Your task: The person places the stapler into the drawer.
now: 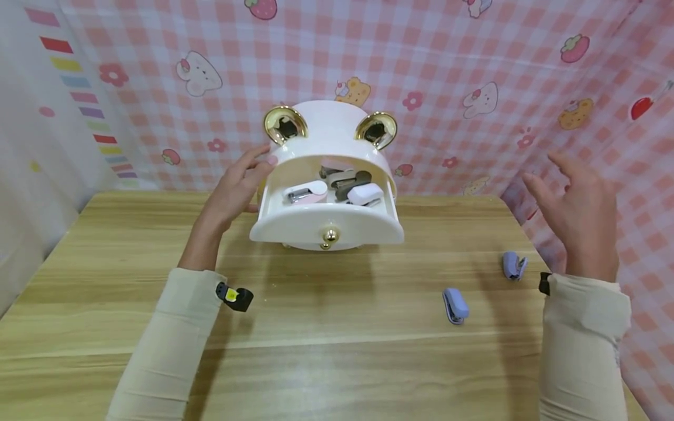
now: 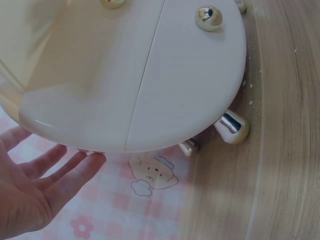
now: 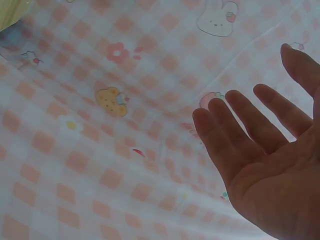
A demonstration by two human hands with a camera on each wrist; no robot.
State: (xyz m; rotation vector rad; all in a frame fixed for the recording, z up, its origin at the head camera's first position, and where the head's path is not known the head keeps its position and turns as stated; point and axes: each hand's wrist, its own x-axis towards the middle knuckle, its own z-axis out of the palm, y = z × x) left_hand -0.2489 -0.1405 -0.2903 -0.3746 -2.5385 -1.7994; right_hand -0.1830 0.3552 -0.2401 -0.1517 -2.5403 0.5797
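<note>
On a wooden table (image 1: 326, 368), a white cabinet (image 1: 330, 124) stands just right of the left hand (image 1: 231, 190), whose loosely extended fingers rest against its side. Right of that same hand, the cabinet's pulled-out drawer (image 1: 292, 225) holds several staplers (image 1: 365, 193). The right hand (image 1: 587, 216) hovers, fingers extended, holding nothing; two small purple staplers (image 1: 457, 304) lie below it, toward its left.

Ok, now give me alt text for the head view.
A person's left hand touches the side of a white cabinet whose open drawer holds several staplers. The right hand is raised, empty. Two purple staplers lie on the wooden table.
</note>
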